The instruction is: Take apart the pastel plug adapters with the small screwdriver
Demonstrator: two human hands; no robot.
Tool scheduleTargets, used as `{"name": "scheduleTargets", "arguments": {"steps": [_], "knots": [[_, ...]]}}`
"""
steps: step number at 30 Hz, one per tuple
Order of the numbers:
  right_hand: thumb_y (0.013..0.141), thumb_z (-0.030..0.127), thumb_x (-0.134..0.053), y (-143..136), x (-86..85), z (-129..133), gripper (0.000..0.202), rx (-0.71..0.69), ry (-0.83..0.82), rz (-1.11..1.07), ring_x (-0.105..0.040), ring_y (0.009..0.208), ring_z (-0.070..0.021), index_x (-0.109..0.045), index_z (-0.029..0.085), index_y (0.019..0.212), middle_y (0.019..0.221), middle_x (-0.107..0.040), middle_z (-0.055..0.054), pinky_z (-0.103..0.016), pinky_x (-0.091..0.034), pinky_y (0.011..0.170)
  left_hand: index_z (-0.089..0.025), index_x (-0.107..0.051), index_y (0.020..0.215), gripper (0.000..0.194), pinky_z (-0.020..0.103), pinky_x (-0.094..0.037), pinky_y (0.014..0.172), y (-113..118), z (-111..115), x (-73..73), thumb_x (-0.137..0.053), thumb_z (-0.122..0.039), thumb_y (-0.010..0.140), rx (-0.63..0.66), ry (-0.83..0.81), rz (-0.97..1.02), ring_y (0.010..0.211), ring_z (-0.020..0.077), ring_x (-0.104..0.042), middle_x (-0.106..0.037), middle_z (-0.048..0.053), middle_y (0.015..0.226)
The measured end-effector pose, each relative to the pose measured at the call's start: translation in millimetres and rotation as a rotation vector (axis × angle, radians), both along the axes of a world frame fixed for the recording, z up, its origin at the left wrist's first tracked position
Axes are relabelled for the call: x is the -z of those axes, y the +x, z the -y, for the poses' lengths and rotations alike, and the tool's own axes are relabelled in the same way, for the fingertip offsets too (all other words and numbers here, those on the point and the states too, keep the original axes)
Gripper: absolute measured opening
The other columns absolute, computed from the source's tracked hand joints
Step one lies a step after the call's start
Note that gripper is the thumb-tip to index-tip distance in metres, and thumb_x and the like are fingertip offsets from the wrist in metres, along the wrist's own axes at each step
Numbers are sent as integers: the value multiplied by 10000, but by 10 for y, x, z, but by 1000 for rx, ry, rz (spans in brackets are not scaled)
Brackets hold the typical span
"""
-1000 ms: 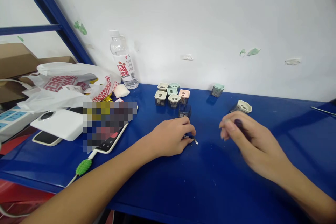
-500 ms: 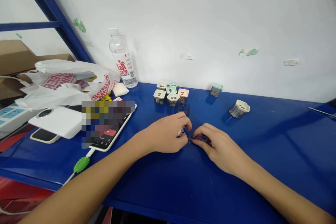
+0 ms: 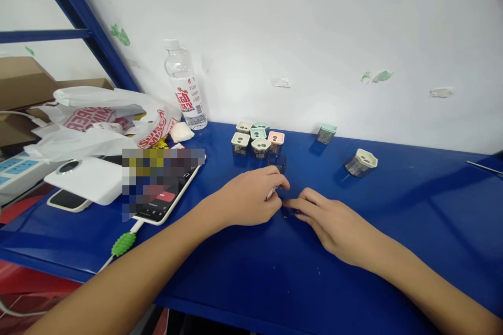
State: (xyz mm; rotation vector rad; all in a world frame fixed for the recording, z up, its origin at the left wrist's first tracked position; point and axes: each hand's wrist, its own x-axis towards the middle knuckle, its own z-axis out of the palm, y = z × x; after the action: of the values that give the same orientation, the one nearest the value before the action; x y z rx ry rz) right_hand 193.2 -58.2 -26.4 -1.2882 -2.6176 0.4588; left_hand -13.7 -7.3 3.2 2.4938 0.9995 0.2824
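My left hand (image 3: pixel 251 196) is closed in a pinch around a small pale piece, perhaps a pencil sharpener top (image 3: pixel 271 193), mostly hidden by the fingers. Just right of it, my right hand (image 3: pixel 328 220) is low over the table, fingertips together on a dark purple see-through piece (image 3: pixel 291 212); its kind is hidden. Behind my left hand stands a dark clear sharpener container (image 3: pixel 277 161). Beyond it is a cluster of several pencil sharpeners (image 3: pixel 261 146) with cream, mint and pink tops on smoky clear containers.
A mint-topped sharpener (image 3: pixel 326 133) and a cream-topped sharpener (image 3: pixel 360 163) stand apart on the right of the blue table (image 3: pixel 251 277). A metal rod (image 3: pixel 484 168) lies at the right edge. On the left are a water bottle (image 3: pixel 186 89), plastic bags (image 3: pixel 98 115), a phone (image 3: pixel 168 199) and a white power bank (image 3: pixel 84 180).
My right fingers have shifted and now cover most of the purple piece, which showed more plainly before. The left hand keeps its pinch with little movement. The view has shifted slightly.
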Motion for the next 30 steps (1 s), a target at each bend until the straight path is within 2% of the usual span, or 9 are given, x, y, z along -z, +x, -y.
{"name": "scheduleTargets", "arguments": {"steps": [2,5,9,11,13,16,20,24,30], "knots": [[890,41,-348,21,-4,19,463,-13,32,54,-515,557,-115,-518,271,1254,926,-526,-31,-252,-398,490,-172,-618,1073,321,289,-475,754,-4,-1,-3,-418,-135,824,-4,3,8,825,154,-582,-594,44,1031],[896,50,-337,55,-32,28,401,25,20,22,-564,622,-131,-562,246,1163,964,-542,-45,-272,-449,556,-174,-619,1076,317,286,-475,747,-16,-6,-6,-425,-139,828,-5,16,28,821,153,-582,-596,43,1033],[963,180,-350,107,-76,-16,253,96,-18,-96,-617,751,-170,-565,242,1080,996,-602,-52,-326,-499,686,-179,-626,1069,305,283,-475,737,-27,-3,-22,-430,-140,839,-8,3,57,814,150,-580,-594,44,1018],[972,237,-379,134,-94,-44,205,118,-36,-153,-625,825,-178,-565,248,1055,1015,-628,-44,-327,-501,739,-182,-627,1072,288,294,-480,789,-31,11,-31,-435,-166,859,-15,-30,99,853,154,-584,-592,45,1034],[967,280,-409,160,-115,-61,169,159,-74,-192,-620,786,-168,-567,252,1022,970,-650,-28,-304,-497,700,-193,-606,1131,294,309,-484,839,-37,32,-34,-472,-237,873,-19,-79,162,895,159,-589,-581,50,1096],[948,358,-461,194,-151,-61,152,258,-154,-257,-564,627,-146,-570,254,968,802,-648,3,-268,-445,551,-217,-474,1324,504,319,-505,847,-46,57,-7,-568,-301,836,18,-166,232,943,167,-599,-518,77,1264],[882,431,-574,218,-196,-39,201,344,-218,-459,-555,626,-139,-585,231,904,774,-642,-1,-249,-415,514,-196,-265,1461,721,389,-439,1006,-22,62,81,-571,-174,809,59,-180,276,1232,223,-490,-467,119,1385],[829,438,-643,174,-216,-13,226,372,-258,-621,-510,569,-126,-613,214,826,682,-590,4,-243,-380,471,-187,-172,1488,771,401,-421,1040,37,74,157,-555,-144,821,113,-186,370,1253,204,-496,-507,111,1382],[831,355,-662,52,-185,41,150,326,-160,-760,-543,710,-154,-612,219,790,806,-579,-18,-267,-432,566,-242,-146,1492,757,366,-419,1054,75,132,161,-532,-124,851,220,-58,475,1265,176,-492,-502,73,1401]]}}
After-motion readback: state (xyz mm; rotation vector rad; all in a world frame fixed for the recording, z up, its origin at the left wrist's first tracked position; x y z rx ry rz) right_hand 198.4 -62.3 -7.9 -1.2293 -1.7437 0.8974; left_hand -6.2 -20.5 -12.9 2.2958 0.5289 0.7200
